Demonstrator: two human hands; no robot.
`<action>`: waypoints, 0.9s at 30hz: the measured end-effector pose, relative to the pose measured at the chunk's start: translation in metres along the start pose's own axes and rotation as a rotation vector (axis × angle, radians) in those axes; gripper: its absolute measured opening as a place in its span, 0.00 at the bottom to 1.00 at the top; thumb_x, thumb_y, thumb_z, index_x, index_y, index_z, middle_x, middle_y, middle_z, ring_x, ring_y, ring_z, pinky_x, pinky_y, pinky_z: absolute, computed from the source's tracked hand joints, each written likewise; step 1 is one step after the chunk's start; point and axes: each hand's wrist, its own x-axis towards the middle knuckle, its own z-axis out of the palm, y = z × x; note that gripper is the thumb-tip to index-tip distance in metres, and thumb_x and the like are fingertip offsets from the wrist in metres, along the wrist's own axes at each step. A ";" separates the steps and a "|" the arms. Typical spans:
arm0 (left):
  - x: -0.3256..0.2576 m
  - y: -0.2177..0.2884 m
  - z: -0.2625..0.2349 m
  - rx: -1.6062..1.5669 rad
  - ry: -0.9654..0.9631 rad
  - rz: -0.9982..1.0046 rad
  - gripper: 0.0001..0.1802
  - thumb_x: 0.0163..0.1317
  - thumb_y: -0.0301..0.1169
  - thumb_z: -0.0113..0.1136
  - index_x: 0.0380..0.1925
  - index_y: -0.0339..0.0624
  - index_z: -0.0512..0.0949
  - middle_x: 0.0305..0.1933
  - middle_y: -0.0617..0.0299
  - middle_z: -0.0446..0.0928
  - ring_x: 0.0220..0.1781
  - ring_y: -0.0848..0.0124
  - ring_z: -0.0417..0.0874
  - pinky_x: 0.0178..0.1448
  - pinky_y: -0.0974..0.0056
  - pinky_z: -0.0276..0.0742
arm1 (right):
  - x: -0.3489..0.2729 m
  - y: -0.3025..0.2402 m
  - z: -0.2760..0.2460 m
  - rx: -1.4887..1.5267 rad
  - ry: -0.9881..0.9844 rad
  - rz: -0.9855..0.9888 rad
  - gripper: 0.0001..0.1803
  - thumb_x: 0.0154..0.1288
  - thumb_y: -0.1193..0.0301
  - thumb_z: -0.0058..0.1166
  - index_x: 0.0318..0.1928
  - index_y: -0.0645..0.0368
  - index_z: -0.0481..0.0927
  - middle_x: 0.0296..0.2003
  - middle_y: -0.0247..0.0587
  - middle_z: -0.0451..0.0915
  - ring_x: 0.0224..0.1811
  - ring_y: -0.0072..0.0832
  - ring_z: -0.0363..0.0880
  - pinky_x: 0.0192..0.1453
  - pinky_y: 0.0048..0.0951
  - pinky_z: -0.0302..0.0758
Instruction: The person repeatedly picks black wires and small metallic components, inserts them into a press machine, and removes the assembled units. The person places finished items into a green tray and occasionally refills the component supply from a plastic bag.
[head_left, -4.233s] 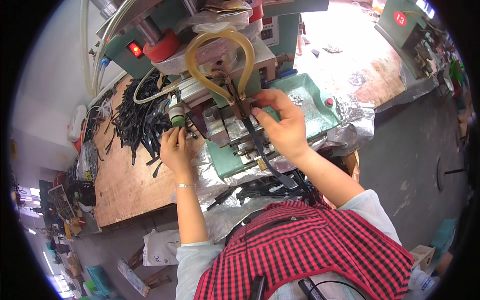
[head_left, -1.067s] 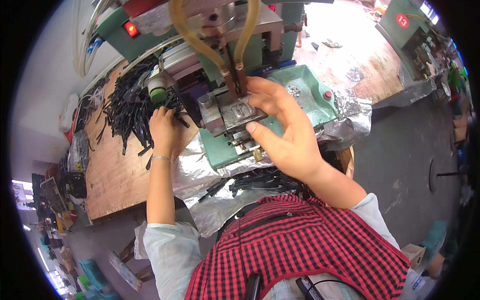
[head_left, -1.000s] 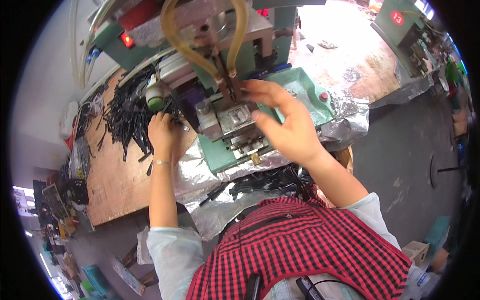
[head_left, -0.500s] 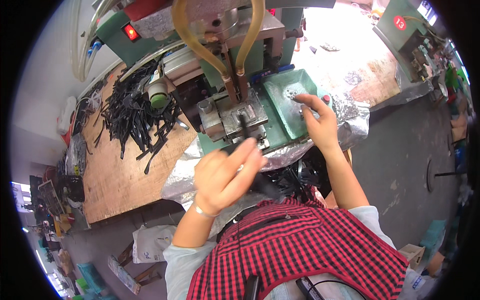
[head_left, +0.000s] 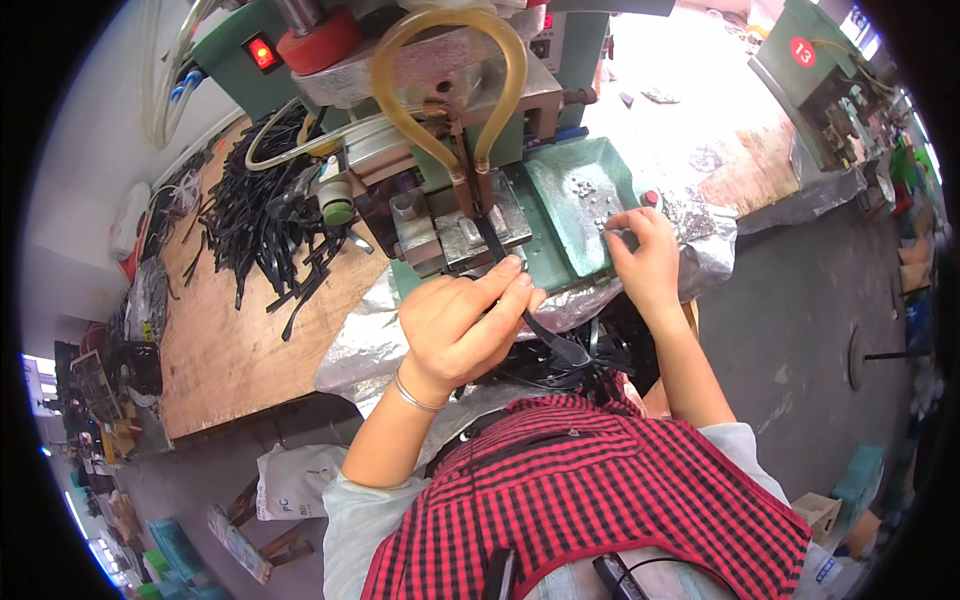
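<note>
My left hand (head_left: pixel 462 327) pinches a black plastic strap (head_left: pixel 540 335) that runs from the metal fixture (head_left: pixel 455 230) of the green press machine (head_left: pixel 430 110) down toward my lap. My right hand (head_left: pixel 642 255) reaches into the green tray (head_left: pixel 575 195) at the machine's right, fingertips closed over small silvery metal pieces (head_left: pixel 590 205); whether one is held is too small to tell. A yellow hose loop (head_left: pixel 445 70) hangs above the fixture.
A heap of black straps (head_left: pixel 260 225) lies on the wooden bench (head_left: pixel 235 345) at left. Crinkled foil (head_left: pixel 360 345) covers the bench's front edge. More black straps (head_left: pixel 570 365) pile in my lap. Another green machine (head_left: pixel 815 60) stands far right, past the grey floor (head_left: pixel 810 310).
My left hand left the strap heap at left and came to the fixture, taking hold of a black strap. My right hand moved off the fixture rightward into the green tray.
</note>
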 end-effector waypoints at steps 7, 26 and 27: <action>-0.005 0.023 -0.018 -0.096 -0.100 -0.258 0.24 0.49 0.21 0.76 0.49 0.39 0.85 0.52 0.49 0.87 0.42 0.63 0.91 0.39 0.67 0.83 | 0.005 -0.013 0.004 -0.292 -0.030 0.025 0.09 0.56 0.67 0.70 0.33 0.55 0.84 0.38 0.40 0.81 0.49 0.44 0.79 0.51 0.45 0.77; -0.114 -0.205 -0.032 0.813 -0.370 -0.886 0.12 0.55 0.36 0.71 0.35 0.41 0.84 0.42 0.51 0.82 0.44 0.48 0.83 0.48 0.48 0.81 | 0.005 -0.015 0.007 0.228 0.116 0.082 0.07 0.61 0.76 0.62 0.41 0.60 0.86 0.35 0.43 0.87 0.39 0.35 0.88 0.47 0.32 0.80; -0.121 -0.202 -0.029 0.815 -0.373 -0.939 0.12 0.55 0.36 0.71 0.35 0.40 0.84 0.42 0.51 0.82 0.44 0.48 0.84 0.48 0.48 0.81 | 0.001 -0.010 0.002 0.210 0.133 0.068 0.07 0.61 0.77 0.62 0.40 0.60 0.86 0.35 0.43 0.87 0.39 0.35 0.87 0.47 0.33 0.80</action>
